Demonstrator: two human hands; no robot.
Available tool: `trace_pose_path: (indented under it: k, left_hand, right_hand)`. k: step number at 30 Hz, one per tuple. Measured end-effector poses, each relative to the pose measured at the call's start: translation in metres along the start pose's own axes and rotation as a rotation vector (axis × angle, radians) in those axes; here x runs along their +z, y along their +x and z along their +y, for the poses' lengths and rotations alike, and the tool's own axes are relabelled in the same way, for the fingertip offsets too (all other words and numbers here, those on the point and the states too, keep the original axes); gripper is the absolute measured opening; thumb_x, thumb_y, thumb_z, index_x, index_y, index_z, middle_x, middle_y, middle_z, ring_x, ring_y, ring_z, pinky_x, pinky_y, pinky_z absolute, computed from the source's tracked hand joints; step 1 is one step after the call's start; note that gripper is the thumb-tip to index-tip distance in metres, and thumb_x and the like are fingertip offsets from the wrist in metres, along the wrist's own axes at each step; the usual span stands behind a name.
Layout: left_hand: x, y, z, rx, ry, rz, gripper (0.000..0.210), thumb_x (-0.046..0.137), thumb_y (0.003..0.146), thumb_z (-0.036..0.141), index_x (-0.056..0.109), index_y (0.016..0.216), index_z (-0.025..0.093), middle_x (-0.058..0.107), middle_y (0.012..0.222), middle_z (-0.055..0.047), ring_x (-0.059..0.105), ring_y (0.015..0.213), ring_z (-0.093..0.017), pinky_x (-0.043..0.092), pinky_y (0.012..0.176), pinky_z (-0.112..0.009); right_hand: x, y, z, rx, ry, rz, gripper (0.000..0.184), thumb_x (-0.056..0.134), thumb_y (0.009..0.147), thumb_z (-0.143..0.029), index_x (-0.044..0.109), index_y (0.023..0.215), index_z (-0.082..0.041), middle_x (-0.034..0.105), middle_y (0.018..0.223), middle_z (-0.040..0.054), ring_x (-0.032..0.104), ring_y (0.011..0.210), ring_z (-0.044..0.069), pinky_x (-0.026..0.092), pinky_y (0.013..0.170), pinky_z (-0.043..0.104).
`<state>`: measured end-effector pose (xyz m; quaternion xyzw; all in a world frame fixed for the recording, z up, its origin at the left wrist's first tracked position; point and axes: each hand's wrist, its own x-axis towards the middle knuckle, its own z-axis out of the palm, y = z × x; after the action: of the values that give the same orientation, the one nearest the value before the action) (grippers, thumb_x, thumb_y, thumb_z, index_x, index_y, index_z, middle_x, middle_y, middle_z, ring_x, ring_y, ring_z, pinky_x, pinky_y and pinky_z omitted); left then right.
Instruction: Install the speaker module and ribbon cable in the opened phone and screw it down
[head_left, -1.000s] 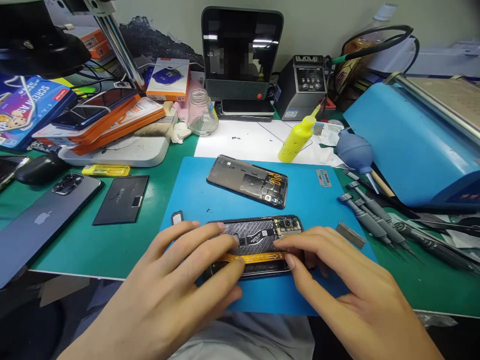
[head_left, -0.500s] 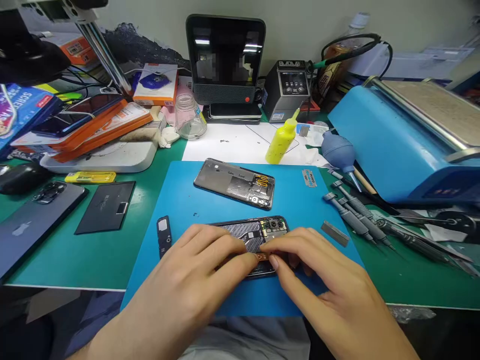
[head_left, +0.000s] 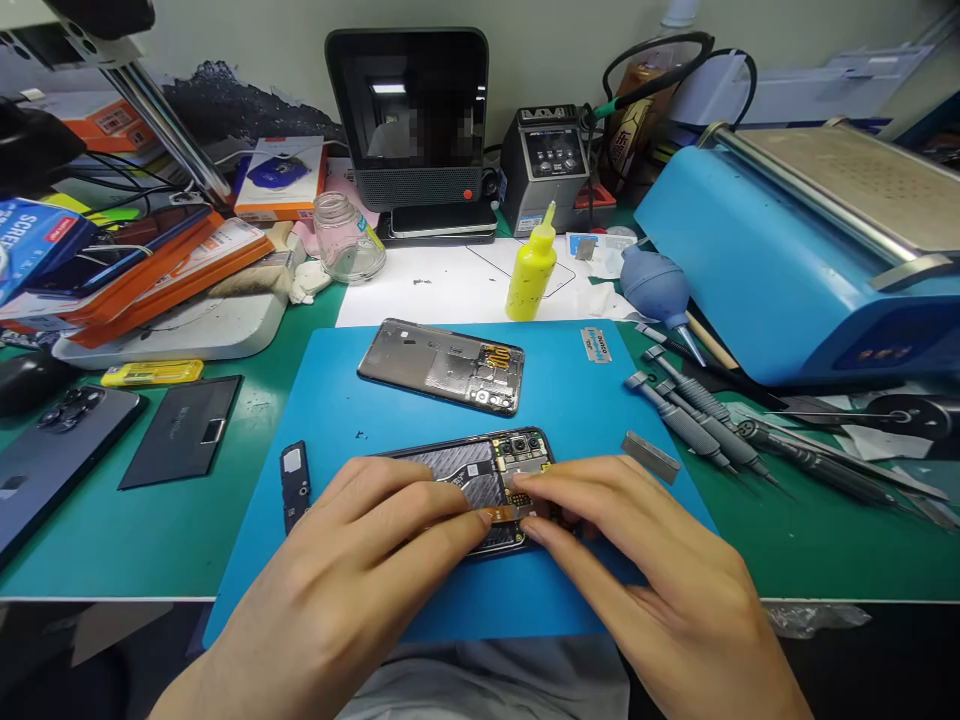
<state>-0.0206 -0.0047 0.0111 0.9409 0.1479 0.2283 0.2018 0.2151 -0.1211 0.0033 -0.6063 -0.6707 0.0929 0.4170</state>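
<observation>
An opened phone (head_left: 480, 465) with its insides showing lies on a blue mat (head_left: 570, 390) in front of me. A thin orange flex cable (head_left: 499, 514) runs across its lower part. My left hand (head_left: 352, 580) rests over the phone's left half, index fingertip on the cable. My right hand (head_left: 645, 560) comes in from the right, its fingertips pressed on the cable's other end, close to the left fingertips. The hands hide most of the cable. A detached back cover (head_left: 441, 365) lies further back on the mat, and a small black part (head_left: 294, 485) lies to the left.
Several screwdrivers (head_left: 697, 415) and a metal blade (head_left: 651, 455) lie right of the phone. A yellow bottle (head_left: 531, 268), a blower (head_left: 651, 283) and a blue machine (head_left: 787, 270) stand behind. A black battery (head_left: 182, 430) and a grey phone (head_left: 52, 445) lie at left.
My fingertips have slid together along the orange cable, so much less of it shows. The view has shifted, leaving the small black part uncovered at left.
</observation>
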Motion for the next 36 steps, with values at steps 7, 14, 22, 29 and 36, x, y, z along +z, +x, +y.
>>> trace_pose_path:
  k: [7,14,22,29,36]
  left_hand:
    - [0.0007,-0.0036,-0.0011,0.029,0.068,-0.042,0.036,0.043,0.126,0.024,0.07,0.15,0.021,0.078,0.141,-0.001,0.058,0.135,-0.017,0.038,0.122,-0.029]
    - [-0.0011,-0.0006,-0.0002,0.049,0.105,-0.051,0.039,0.038,0.128,0.025,0.07,0.149,0.021,0.078,0.139,-0.001,0.058,0.133,-0.018,0.037,0.121,-0.03]
    - [0.0024,-0.0017,-0.0009,0.052,0.122,-0.018,0.042,0.035,0.129,0.025,0.072,0.147,0.021,0.079,0.138,-0.001,0.061,0.129,-0.018,0.039,0.117,-0.031]
    - [0.0049,0.0021,0.0003,0.024,0.101,0.039,0.043,0.035,0.129,0.028,0.077,0.137,0.022,0.082,0.13,0.0,0.065,0.123,-0.016,0.043,0.112,-0.03]
    - [0.004,-0.0004,0.0006,0.02,0.11,0.048,0.044,0.036,0.128,0.027,0.078,0.141,0.024,0.084,0.129,-0.002,0.067,0.123,-0.018,0.05,0.111,-0.032]
  right_hand:
    - [0.0014,0.0028,0.0005,-0.033,-0.032,-0.004,0.017,0.068,0.115,-0.017,0.08,0.124,-0.025,0.075,0.116,-0.0006,0.074,0.109,0.006,0.057,0.104,0.011]
    - [0.0029,0.0003,0.0007,-0.033,-0.051,0.031,0.016,0.066,0.115,-0.015,0.08,0.116,-0.024,0.075,0.114,0.0003,0.074,0.106,0.006,0.058,0.099,0.011]
    - [0.0048,-0.0034,0.0032,-0.021,-0.067,0.035,0.016,0.068,0.114,-0.015,0.077,0.122,-0.025,0.074,0.118,0.0003,0.074,0.11,0.007,0.058,0.104,0.014]
    - [0.0048,-0.0044,0.0032,-0.017,-0.074,0.032,0.017,0.068,0.114,-0.016,0.079,0.122,-0.027,0.076,0.118,0.0,0.076,0.109,0.008,0.061,0.101,0.015]
    - [0.0025,-0.0027,0.0023,-0.005,-0.082,0.014,0.018,0.069,0.113,-0.017,0.079,0.125,-0.026,0.077,0.12,0.0025,0.078,0.112,0.011,0.065,0.1,0.018]
